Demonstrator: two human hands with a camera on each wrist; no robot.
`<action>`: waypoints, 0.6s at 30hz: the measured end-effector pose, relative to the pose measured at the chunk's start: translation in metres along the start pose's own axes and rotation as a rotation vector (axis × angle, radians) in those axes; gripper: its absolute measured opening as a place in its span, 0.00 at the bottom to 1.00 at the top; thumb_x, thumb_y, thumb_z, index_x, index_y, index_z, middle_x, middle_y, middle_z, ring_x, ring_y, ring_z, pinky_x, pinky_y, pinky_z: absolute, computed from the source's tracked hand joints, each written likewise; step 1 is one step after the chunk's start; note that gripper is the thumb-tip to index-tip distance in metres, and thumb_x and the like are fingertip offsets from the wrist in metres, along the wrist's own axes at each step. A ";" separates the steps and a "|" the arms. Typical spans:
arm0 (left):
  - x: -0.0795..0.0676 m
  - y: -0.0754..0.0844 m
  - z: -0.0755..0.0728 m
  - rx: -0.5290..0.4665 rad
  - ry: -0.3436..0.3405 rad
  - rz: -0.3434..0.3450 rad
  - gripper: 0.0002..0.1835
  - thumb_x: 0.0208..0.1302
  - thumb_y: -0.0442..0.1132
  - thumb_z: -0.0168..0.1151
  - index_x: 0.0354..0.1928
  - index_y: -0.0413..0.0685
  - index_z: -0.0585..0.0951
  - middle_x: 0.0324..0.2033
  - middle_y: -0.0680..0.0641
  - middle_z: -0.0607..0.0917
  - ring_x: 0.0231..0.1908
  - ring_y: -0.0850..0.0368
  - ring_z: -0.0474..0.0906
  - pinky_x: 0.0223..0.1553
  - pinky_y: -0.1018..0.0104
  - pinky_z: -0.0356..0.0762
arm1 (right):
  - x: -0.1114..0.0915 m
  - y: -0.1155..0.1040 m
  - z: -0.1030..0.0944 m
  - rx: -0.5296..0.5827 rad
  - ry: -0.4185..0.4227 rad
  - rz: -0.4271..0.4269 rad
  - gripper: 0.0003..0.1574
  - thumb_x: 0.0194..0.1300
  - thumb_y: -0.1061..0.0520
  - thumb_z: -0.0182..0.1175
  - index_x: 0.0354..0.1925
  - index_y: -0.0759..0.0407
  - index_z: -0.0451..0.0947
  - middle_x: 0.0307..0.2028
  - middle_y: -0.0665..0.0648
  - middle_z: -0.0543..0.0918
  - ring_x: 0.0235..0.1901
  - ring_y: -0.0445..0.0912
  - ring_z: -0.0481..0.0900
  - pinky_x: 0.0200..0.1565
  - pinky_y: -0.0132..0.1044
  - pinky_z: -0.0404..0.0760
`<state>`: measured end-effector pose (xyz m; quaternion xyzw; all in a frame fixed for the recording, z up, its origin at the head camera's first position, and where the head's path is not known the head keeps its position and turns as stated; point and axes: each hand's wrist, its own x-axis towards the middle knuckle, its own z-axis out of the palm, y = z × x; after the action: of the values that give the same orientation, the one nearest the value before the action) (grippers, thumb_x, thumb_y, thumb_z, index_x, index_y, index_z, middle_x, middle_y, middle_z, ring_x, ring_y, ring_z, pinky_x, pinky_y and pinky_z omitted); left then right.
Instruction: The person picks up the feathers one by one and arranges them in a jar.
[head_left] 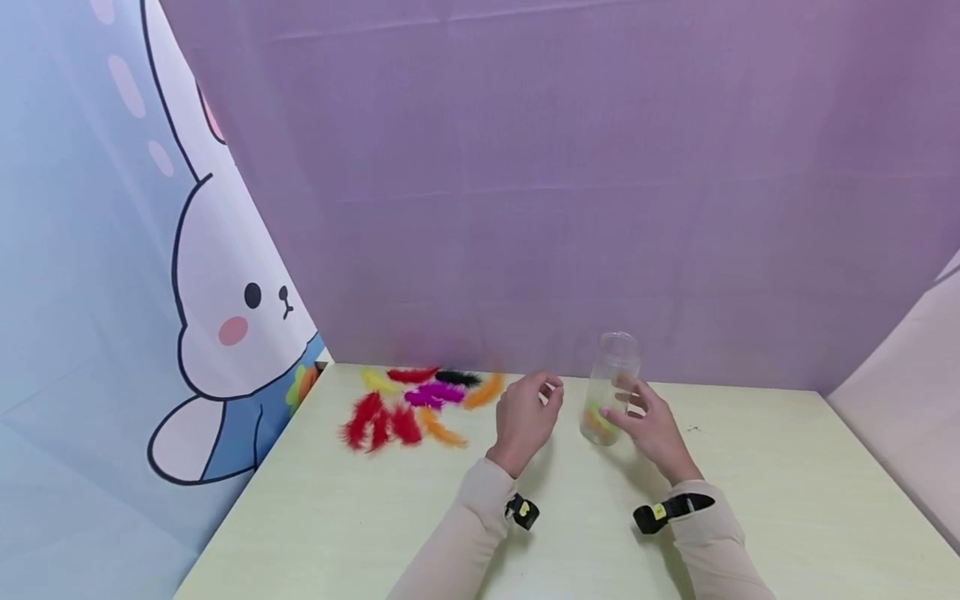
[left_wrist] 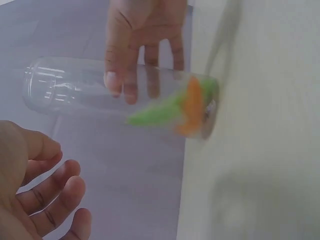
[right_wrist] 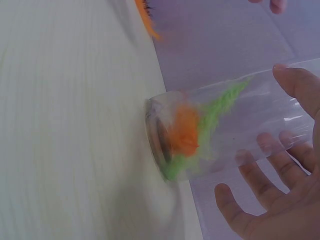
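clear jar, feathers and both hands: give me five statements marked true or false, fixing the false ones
1. Green and orange feathers are inside the clear jar. True.
2. In the head view, red feathers lie right of the jar. False: the red feathers lie left of it.
3. The right grip is on the jar. True.
4. The left grip holds a feather. False: the left grip shows nothing held.
5. A black feather lies on the table. True.

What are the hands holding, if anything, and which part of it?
The right hand holds the clear jar around the middle of its side; the left hand holds nothing.
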<state>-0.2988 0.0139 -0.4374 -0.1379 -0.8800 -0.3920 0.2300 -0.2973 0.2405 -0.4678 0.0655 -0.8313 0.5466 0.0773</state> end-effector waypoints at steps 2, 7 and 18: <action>-0.003 -0.006 -0.003 0.026 -0.010 0.008 0.04 0.69 0.45 0.65 0.40 0.61 0.87 0.28 0.59 0.88 0.18 0.73 0.70 0.22 0.75 0.66 | 0.000 0.000 0.000 0.001 -0.004 -0.004 0.47 0.66 0.47 0.71 0.75 0.57 0.62 0.71 0.64 0.71 0.69 0.62 0.70 0.69 0.61 0.70; -0.011 -0.020 -0.016 0.081 -0.067 0.020 0.04 0.69 0.45 0.65 0.40 0.59 0.87 0.28 0.58 0.87 0.20 0.70 0.71 0.23 0.75 0.67 | 0.001 0.000 0.000 0.000 -0.012 -0.001 0.47 0.66 0.47 0.70 0.75 0.57 0.61 0.72 0.64 0.69 0.70 0.61 0.70 0.69 0.60 0.70; -0.016 -0.058 -0.056 0.213 -0.208 0.049 0.03 0.68 0.43 0.66 0.36 0.56 0.87 0.27 0.57 0.87 0.24 0.64 0.78 0.23 0.71 0.71 | 0.001 -0.001 -0.001 -0.010 -0.011 0.015 0.48 0.66 0.48 0.70 0.75 0.57 0.61 0.73 0.64 0.69 0.70 0.62 0.69 0.69 0.60 0.70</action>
<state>-0.2927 -0.0676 -0.4489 -0.1742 -0.9321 -0.2740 0.1605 -0.2979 0.2407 -0.4667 0.0618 -0.8348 0.5427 0.0689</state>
